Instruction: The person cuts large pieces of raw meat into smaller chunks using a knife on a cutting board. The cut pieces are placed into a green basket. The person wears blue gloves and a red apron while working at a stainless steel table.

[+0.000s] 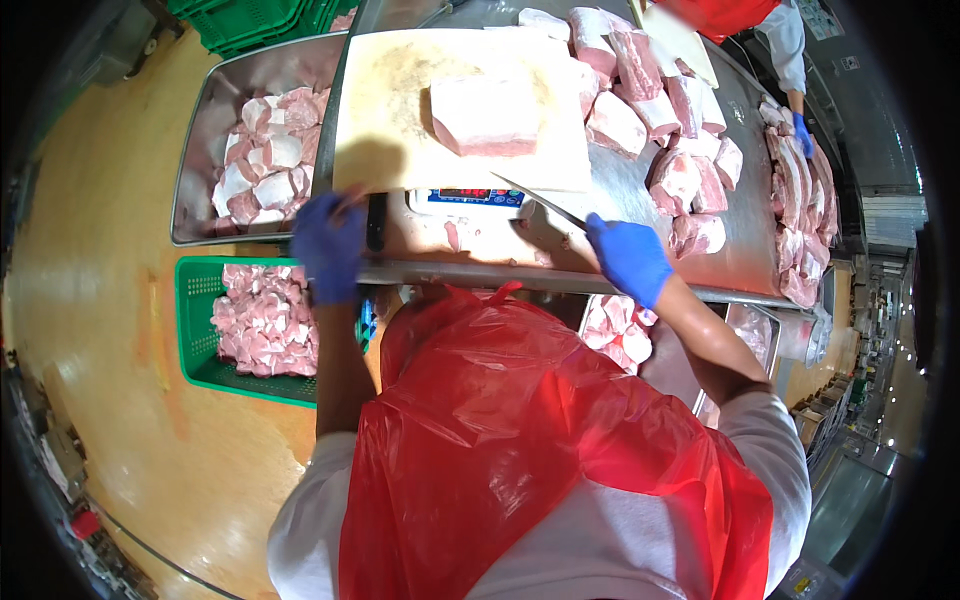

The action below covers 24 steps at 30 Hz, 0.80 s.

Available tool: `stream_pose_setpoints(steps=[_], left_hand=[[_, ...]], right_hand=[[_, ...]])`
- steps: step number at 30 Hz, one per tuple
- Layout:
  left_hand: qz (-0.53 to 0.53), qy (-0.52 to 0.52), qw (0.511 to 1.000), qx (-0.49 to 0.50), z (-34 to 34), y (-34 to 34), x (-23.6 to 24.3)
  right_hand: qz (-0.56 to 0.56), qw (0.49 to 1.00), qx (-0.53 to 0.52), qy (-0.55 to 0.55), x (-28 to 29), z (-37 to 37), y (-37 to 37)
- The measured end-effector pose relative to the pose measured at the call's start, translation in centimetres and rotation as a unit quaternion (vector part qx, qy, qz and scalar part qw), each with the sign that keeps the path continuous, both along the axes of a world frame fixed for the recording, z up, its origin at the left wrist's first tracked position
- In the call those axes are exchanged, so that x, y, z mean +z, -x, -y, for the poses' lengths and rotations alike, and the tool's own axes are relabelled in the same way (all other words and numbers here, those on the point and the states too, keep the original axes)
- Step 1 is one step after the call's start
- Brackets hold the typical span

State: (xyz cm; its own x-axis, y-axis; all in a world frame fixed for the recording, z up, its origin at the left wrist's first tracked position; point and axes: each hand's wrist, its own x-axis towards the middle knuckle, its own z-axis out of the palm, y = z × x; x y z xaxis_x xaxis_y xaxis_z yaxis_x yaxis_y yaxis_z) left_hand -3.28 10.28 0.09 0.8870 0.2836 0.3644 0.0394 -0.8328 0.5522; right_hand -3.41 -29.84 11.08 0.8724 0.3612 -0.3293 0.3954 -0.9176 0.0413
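Note:
My right hand (625,258), in a blue glove, grips a knife (545,205), its blade slanting up toward the front edge of a white cutting board (380,90). A pale pork block (483,115) lies on the board. My left hand (325,245), gloved and blurred, is just off the board's left corner, with its fingers closed around a small reddish thing I cannot make out. A digital scale (467,197) shows under the board's front edge, with meat scraps (452,235) on the steel table in front of it.
A steel tub (185,170) and a green crate (190,330) of cut meat stand left. Meat blocks (615,125) cover the table's right. A co-worker's gloved hand (802,135) touches pork slabs (795,215). Green crates (230,20) stand behind; meat bins (615,330) show below.

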Motion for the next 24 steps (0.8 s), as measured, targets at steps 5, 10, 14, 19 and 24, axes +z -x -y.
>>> stream_pose_setpoints(steps=[5,10,14,19,24], left_hand=[[-0.2,-0.157,0.961,0.105,-6.6,5.5,-0.9],[0.232,-0.109,0.928,-0.269,5.3,-5.6,1.9],[0.111,0.104,0.966,-0.209,12.7,-12.2,1.3],[-0.037,0.366,0.864,-0.344,7.3,-20.1,2.7],[0.053,0.243,0.945,-0.211,7.4,-16.4,2.2]], right_hand=[[-0.041,0.915,-0.181,-0.357,-0.1,3.4,-0.5],[0.013,0.841,-0.218,-0.495,-4.3,-0.5,-10.4],[-0.005,0.805,-0.171,-0.568,-5.0,-5.7,-11.4],[-0.153,0.727,-0.12,-0.659,-5.8,-7.6,-6.6],[-0.226,0.617,-0.303,-0.691,-4.7,-5.9,-3.5]])
